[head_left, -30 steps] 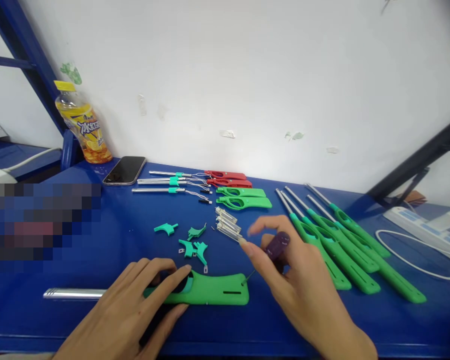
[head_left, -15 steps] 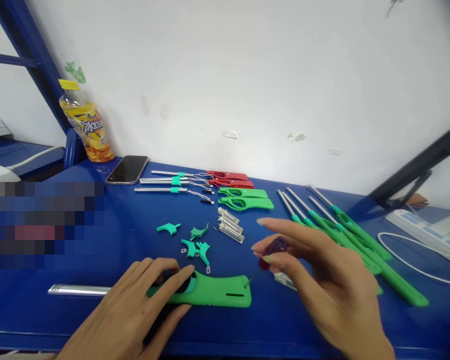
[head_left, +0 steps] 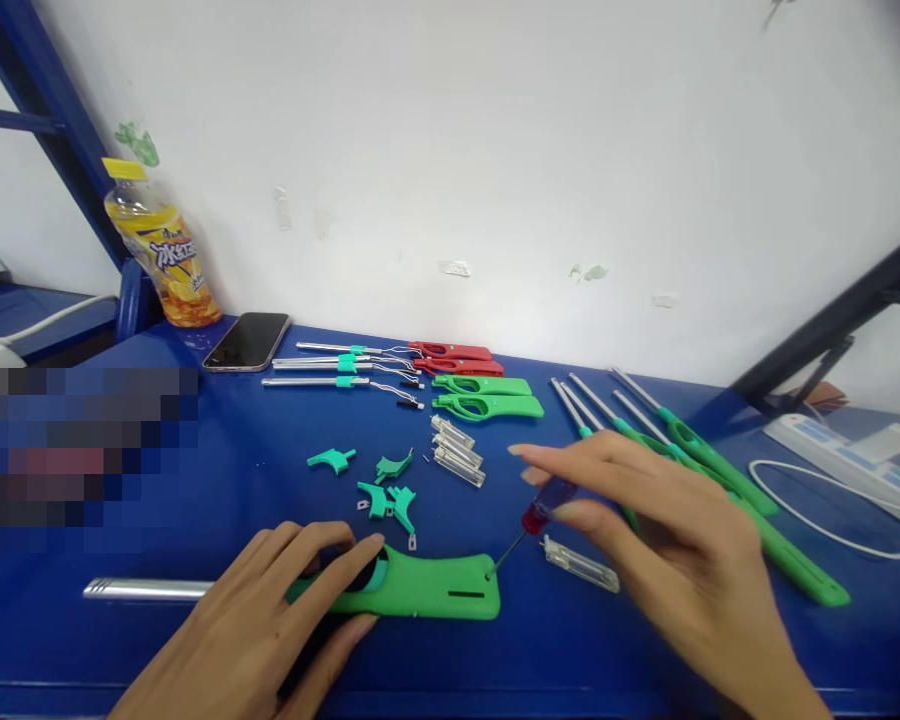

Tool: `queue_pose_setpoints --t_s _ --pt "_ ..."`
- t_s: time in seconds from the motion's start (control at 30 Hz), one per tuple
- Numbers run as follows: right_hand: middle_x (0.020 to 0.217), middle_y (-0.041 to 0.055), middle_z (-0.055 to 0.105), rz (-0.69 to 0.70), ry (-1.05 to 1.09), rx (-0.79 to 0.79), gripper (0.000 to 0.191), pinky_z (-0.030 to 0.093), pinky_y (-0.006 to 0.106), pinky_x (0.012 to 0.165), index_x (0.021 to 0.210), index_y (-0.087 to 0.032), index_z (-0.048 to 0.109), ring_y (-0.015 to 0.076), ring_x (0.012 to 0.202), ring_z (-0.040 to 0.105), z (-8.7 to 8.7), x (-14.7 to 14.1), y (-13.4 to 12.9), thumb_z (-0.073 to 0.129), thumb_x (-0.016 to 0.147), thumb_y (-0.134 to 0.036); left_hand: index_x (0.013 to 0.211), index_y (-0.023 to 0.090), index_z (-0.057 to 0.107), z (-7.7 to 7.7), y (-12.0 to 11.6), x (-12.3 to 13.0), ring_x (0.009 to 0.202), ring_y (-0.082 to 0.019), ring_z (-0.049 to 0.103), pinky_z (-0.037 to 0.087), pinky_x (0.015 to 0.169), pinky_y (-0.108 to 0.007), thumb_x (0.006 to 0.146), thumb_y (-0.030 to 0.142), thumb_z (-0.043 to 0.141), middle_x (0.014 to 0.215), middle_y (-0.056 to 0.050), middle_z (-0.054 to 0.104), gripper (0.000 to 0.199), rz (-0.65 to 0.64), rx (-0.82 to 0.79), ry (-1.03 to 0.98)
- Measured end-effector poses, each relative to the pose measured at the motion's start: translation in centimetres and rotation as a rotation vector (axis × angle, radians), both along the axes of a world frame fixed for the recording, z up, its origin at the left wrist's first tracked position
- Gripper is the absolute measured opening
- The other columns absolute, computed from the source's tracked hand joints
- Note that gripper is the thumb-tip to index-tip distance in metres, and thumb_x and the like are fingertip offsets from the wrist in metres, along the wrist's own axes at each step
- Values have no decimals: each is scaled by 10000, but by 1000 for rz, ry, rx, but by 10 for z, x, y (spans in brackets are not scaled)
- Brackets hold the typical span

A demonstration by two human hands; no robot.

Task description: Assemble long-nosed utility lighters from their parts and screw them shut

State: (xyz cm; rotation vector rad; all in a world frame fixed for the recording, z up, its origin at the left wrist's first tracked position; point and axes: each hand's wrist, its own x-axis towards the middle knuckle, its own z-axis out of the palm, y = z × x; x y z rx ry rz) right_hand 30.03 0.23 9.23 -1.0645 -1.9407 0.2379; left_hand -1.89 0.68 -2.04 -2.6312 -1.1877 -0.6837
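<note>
Lighter [head_left: 420, 582] under left hand [head_left: 247, 625]: one

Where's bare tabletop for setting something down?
Blue table left of the teal triggers, in front of the phone; also between the held green lighter and right hand, nearer than the lone clear tank. Crowded: beyond that hand, by other green lighters.

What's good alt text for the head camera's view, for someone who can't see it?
The left hand holds a metal-nosed green plastic lighter on a blue table; the right hand holds a purple-handled metal screwdriver to the lighter's handle end. Curved teal plastic triggers lie beyond.
</note>
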Motion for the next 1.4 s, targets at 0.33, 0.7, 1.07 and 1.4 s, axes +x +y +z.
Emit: queue_pose_setpoints --t_s 0.33,0.7,1.07,1.4 --pt "920 -39 820 -5 50 73 198 620 198 721 1117 -344 820 139 808 768 5 2 -4 803 948 -242 1592 349 458 5 -1 2 1205 -270 655 504 1084 -464 1118 433 471 1388 -31 656 481 -6 -20 -7" --pt "844 -31 776 117 179 -35 142 598 191 636 890 -306 833 130 748 737 6 -5 -1 864 885 -445 1561 354 492 7 0 3 1157 -258 673 520 1057 -441 1116 449 479 1334 -31 672 455 -23 -9 -43" --pt "813 -19 765 108 202 -68 105 599 222 617 1036 -347 836 142 676 703 1 -8 6 816 936 -322 1584 317 469 21 -1 8 1052 -238 688 627 904 -360 1085 371 550 1222 -67 679 508 -33 -119 -83" --pt "809 -37 731 28 129 -38 93 576 202 649 1010 -356 818 119 693 678 2 -3 2 776 970 -282 1574 322 474 13 -3 3 1126 -267 650 614 958 -419 1082 371 550 1280 -80 650 500 -13 -132 -70"
